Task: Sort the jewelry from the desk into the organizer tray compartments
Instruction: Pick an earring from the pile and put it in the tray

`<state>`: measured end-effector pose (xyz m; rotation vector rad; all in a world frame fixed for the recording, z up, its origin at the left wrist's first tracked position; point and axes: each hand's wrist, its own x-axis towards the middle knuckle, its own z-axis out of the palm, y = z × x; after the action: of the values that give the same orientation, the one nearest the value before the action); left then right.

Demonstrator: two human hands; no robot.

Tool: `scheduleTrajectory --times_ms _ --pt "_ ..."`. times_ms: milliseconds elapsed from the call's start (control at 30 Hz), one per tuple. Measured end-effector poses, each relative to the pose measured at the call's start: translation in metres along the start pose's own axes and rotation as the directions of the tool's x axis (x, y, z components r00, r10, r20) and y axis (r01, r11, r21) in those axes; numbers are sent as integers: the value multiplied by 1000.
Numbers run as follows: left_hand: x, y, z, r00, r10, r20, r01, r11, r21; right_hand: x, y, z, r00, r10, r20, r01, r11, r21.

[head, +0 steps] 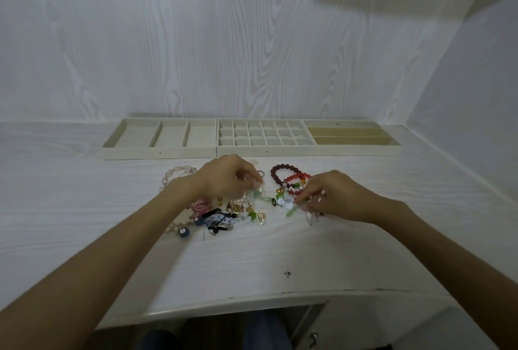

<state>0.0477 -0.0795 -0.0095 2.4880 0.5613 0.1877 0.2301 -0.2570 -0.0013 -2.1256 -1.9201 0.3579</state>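
A heap of mixed jewelry (pixel 224 216) lies on the white desk in front of three cream organizer trays: one with three long compartments (pixel 159 150), one with a grid of small cells (pixel 263 150), one with long slots (pixel 356 150). My left hand (pixel 227 178) hovers over the heap, its fingers curled and pinching a small green piece (pixel 259 195). My right hand (pixel 333 195) pinches another pale green piece (pixel 293 211) beside dark red and red bead bracelets (pixel 286 176). A pink bead necklace (pixel 175 174) lies left of the heap.
All tray compartments look bare. The desk's curved front edge (pixel 280 298) runs near me, with a small dark mark (pixel 288 274) on the top. White wood-grain walls close in behind and at the right.
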Motion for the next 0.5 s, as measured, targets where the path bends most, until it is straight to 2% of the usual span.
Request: scheduleTrajectory --times_ms 133,300,500 --pt "-2 1 0 1000 2 0 -2 1000 25 -1 0 -2 999 6 -33 -5 1000 19" --pt "-5 22 3 996 57 -63 -55 998 38 -4 4 -4 995 6 -100 -8 1000 -19" --pt "6 55 13 994 88 68 -89 996 18 -8 -13 -20 988 72 -138 -32 961 276"
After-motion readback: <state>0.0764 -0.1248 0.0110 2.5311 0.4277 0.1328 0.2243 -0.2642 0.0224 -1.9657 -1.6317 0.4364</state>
